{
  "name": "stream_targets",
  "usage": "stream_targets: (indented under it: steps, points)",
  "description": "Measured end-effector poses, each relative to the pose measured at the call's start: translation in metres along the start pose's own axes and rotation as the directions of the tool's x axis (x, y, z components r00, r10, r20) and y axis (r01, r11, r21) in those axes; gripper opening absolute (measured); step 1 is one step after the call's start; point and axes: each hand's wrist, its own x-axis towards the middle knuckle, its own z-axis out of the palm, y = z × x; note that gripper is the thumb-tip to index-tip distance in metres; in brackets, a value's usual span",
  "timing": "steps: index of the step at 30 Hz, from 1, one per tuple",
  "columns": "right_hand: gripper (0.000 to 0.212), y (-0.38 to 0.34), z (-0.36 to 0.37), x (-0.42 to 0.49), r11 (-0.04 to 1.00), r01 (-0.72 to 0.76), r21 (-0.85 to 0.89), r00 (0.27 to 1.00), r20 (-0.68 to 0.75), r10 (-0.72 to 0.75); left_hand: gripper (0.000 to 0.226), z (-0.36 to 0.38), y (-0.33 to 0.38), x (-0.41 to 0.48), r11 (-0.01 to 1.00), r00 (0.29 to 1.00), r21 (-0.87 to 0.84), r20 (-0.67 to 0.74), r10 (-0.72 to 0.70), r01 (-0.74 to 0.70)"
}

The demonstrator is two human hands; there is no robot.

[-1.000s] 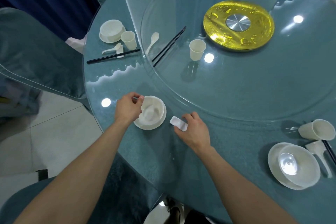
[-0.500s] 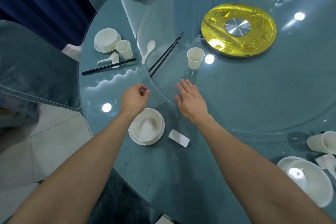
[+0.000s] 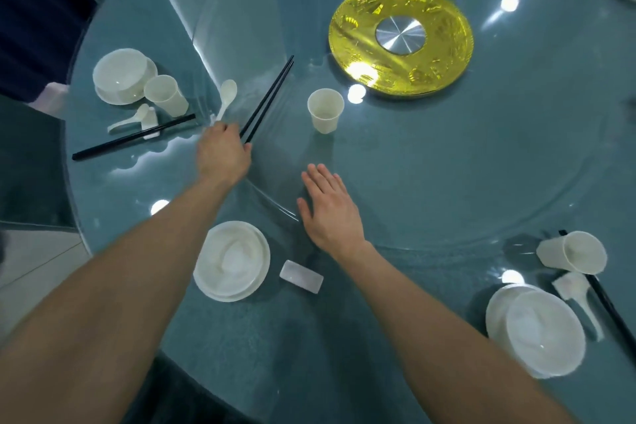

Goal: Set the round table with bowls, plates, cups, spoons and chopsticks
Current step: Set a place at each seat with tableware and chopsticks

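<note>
Nearest on the round table (image 3: 241,337), a white bowl (image 3: 229,260) sits in a white plate (image 3: 262,272), with a chopstick rest (image 3: 301,276) just beside it. Beyond, the right hand (image 3: 330,213) lies flat on the glass turntable (image 3: 447,182), fingers straight. The left hand (image 3: 223,153), knuckles up, curls over the near ends of the black chopsticks (image 3: 268,101); whether it grips them cannot be told. A white spoon (image 3: 225,96) lies just beside. Farther on, a white cup (image 3: 325,110) stands upright, only its pale bottom showing inside.
</note>
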Motion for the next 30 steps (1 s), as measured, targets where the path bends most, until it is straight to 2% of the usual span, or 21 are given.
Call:
stream_targets:
  steps: [6,11,17,22,27,30]
  points:
    - [0.054,0.007,-0.003,-0.009,1.000,-0.010,0.027,0.999,-0.033,0.011,0.025,0.000,0.002,-0.001,0.994,0.994,-0.045,0.037,-0.100,0.102]
    - [0.054,0.013,-0.003,-0.017,1.000,-0.016,0.016,0.999,-0.048,0.017,0.027,0.002,0.007,-0.011,0.985,0.983,-0.072,0.113,-0.148,0.157]
    - [0.055,0.020,-0.007,-0.021,1.000,-0.020,0.006,0.999,-0.036,0.020,0.020,0.005,0.014,-0.018,0.980,0.978,-0.124,0.158,-0.136,0.156]
    - [0.055,0.020,-0.014,-0.023,1.000,-0.021,0.003,1.000,-0.008,0.021,0.019,0.001,0.009,-0.037,0.925,0.962,-0.302,0.212,-0.173,0.233]
    - [0.054,0.017,-0.025,-0.021,0.999,-0.053,0.010,0.996,0.072,0.053,0.021,-0.012,0.007,-0.069,0.900,0.958,-0.374,0.256,-0.130,0.222]
    - [0.041,0.006,-0.033,-0.025,0.975,-0.151,0.165,0.988,0.033,0.148,0.021,-0.017,0.003,-0.095,0.821,0.945,-0.496,0.292,-0.149,0.282]
